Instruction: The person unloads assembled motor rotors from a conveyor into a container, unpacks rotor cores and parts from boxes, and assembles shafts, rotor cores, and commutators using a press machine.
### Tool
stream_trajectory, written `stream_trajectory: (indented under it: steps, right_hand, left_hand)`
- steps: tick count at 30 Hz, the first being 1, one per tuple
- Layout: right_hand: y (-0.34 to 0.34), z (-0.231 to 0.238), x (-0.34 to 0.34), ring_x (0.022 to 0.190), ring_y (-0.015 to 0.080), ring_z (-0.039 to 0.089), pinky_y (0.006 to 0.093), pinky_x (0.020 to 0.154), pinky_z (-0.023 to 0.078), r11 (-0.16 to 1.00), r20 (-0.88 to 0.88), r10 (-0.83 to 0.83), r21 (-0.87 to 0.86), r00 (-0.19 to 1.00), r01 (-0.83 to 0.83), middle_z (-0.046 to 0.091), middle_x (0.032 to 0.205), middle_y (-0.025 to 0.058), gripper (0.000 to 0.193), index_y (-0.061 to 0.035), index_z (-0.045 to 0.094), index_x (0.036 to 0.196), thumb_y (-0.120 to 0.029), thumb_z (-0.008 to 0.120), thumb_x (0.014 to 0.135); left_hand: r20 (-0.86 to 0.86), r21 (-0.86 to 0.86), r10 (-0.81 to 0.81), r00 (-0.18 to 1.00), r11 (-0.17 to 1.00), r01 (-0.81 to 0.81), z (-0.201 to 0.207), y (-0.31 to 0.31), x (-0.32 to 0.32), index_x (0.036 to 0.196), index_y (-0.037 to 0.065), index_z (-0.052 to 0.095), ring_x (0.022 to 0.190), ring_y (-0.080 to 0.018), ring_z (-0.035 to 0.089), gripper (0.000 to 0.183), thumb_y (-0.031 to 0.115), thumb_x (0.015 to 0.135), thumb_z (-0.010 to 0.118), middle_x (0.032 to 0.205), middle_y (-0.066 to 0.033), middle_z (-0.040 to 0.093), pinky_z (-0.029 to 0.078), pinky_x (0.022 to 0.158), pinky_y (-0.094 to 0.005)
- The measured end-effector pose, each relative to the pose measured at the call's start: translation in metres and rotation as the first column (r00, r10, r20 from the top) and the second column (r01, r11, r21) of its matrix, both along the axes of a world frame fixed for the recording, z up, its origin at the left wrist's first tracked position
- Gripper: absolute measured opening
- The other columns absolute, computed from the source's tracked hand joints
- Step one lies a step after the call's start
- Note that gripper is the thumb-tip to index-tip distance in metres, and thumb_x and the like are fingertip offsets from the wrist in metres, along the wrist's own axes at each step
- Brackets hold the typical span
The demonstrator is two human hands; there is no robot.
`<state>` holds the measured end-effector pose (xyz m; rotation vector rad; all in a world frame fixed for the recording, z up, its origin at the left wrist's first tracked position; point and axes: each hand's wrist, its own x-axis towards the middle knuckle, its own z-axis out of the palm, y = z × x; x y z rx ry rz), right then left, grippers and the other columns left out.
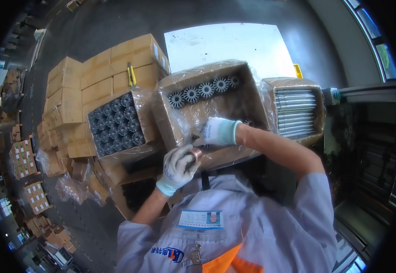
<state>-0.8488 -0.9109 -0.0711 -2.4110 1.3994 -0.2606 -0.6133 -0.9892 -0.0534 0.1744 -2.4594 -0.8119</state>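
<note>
My left hand [176, 167], in a white glove with a pale green cuff, is closed around a small copper-coloured ribbed ring [195, 155]. It is at the near left edge of an open cardboard box [259, 102] lined with clear plastic. My right hand [214, 131], gloved the same way, reaches over the box with its fingers curled down. Whatever is between those fingers is hidden. A row of grey finned metal parts [206, 89] stands along the far side of the box. Another finned part [248, 122] shows beyond my right wrist.
To the left, a carton [116, 122] holds rows of dark finned parts. A yellow cutter knife [131, 74] lies by stacked closed cartons [100, 68]. On the right, a box holds shiny metal rods [294, 112] beside dark machinery [348, 132]. A white board [230, 43] lies behind.
</note>
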Motion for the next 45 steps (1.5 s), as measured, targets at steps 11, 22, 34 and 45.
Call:
stream_trajectory:
  steps: [11,22,34,45]
  right_hand:
    - [-0.036,0.029,0.004,0.092,0.0338,0.071,0.0452,0.079,0.056,0.919,-0.098,0.063,0.393,0.993,-0.02,0.073,0.095,0.0104,0.021,-0.0162,0.073,0.104,-0.022,0.056,0.093]
    - [-0.028,0.032,-0.078,0.092,0.0327,0.071,0.0422,0.076,0.058,0.981,-0.29,0.051,0.193,0.956,0.006,0.072,0.096,0.0119,0.021,-0.0096,0.07,0.104,-0.008,0.066,0.083]
    - [0.103,0.135,-0.116,0.088,0.0337,0.069,0.0432,0.08,0.055,0.733,0.077,-0.68,0.096,0.729,0.674,0.069,0.096,0.0158,0.058,-0.0168,0.059,0.134,-0.002,0.067,0.079]
    - [0.35,0.162,-0.168,0.099,0.0349,0.067,0.0428,0.091,0.053,-0.086,-0.192,-0.979,0.095,-0.066,0.992,0.069,0.098,0.0186,0.062,-0.0125,0.062,0.131,-0.009,0.069,0.069]
  left_hand:
    - [0.081,-0.008,0.102,0.991,0.995,-0.102,-0.002,-0.001,0.005,0.103,0.009,0.056,0.099,-0.0336,0.064,0.036,0.024,0.081,0.08,0.119,-0.0148,0.064,0.049,0.085,-0.0433]
    - [0.175,0.103,0.075,0.982,0.99,-0.094,0.021,-0.002,-0.013,0.095,0.007,0.058,0.101,-0.0339,0.066,0.031,0.012,0.076,0.082,0.113,-0.0148,0.067,0.05,0.087,-0.0423]
    - [0.136,0.245,-0.086,0.987,0.968,0.051,0.016,-0.011,-0.076,0.094,0.002,0.057,0.101,-0.0352,0.064,0.021,0.002,0.08,0.073,0.112,-0.018,0.066,0.049,0.09,-0.0438]
    - [0.223,0.342,-0.069,0.972,0.94,-0.012,0.01,-0.003,-0.085,0.09,0.0,0.06,0.092,-0.0254,0.063,0.016,-0.003,0.08,0.072,0.103,-0.0121,0.065,0.049,0.081,-0.0356]
